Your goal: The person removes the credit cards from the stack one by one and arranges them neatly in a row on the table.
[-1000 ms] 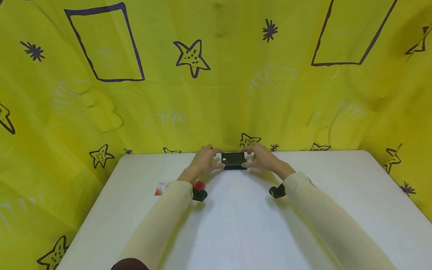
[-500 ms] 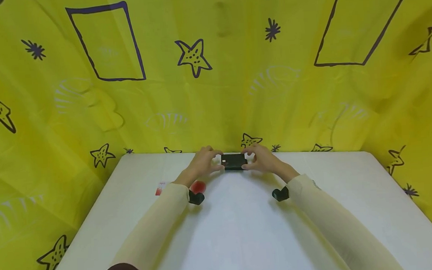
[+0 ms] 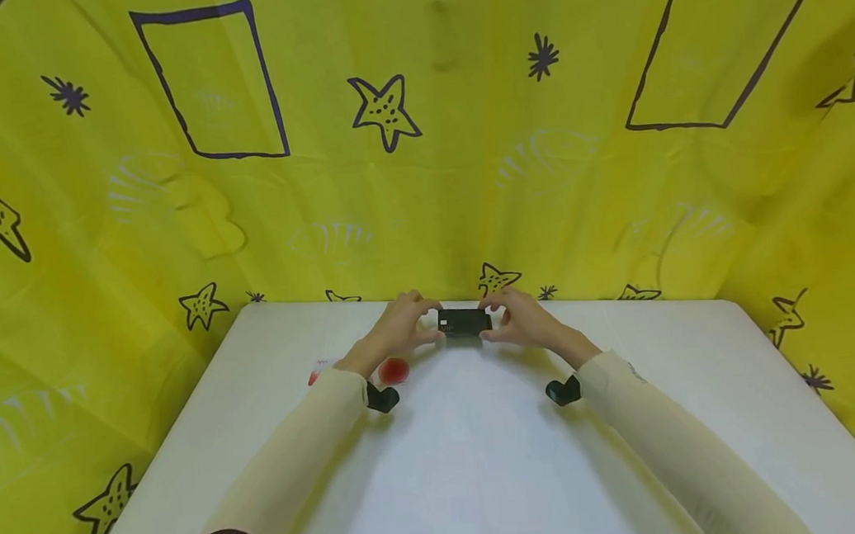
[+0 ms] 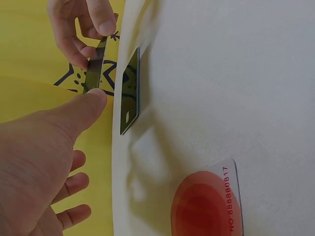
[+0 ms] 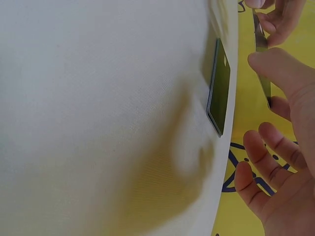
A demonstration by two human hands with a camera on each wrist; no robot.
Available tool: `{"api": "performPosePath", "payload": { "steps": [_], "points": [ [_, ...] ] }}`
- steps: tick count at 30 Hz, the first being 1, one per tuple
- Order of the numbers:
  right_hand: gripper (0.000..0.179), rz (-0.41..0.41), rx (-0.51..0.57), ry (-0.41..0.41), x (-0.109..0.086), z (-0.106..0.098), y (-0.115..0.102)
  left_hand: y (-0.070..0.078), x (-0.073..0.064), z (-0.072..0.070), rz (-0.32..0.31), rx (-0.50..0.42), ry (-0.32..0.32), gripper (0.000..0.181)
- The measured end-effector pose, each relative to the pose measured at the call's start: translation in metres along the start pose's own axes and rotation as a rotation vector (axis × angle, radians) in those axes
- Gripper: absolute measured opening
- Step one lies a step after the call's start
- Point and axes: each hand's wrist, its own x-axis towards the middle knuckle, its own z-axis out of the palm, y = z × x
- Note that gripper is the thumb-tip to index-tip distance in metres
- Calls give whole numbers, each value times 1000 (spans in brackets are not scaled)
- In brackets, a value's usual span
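A black card (image 3: 464, 321) with a chip is held level between both hands near the table's far edge. My left hand (image 3: 402, 325) pinches its left end between thumb and finger. At the opposite end, my right hand (image 3: 518, 318) pinches it likewise. The left wrist view shows this held card (image 4: 95, 66) in the air, a gap apart from a small stack of dark cards (image 4: 130, 93) lying on the table. From the right wrist, the stack (image 5: 220, 93) shows several edges together. The other fingers of the right hand (image 5: 290, 147) are loosely bent off the card.
On the white table (image 3: 478, 462), a white card with a red round print (image 4: 204, 206) and a number lies left of the stack, partly hidden by my left forearm in the head view. A yellow patterned curtain (image 3: 452, 199) hangs right behind the table's far edge.
The held card has shifted slightly down in the head view, covering more of the dark stack. Both wrists have drawn a little apart, and more of the red print shows beside my left sleeve.
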Motion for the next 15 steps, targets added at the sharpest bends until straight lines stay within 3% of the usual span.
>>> {"api": "performPosePath", "payload": {
  "steps": [15],
  "points": [
    [48, -40, 24, 4, -6, 7, 0, -1, -12, -1, 79, 9, 7, 47]
  ]
}}
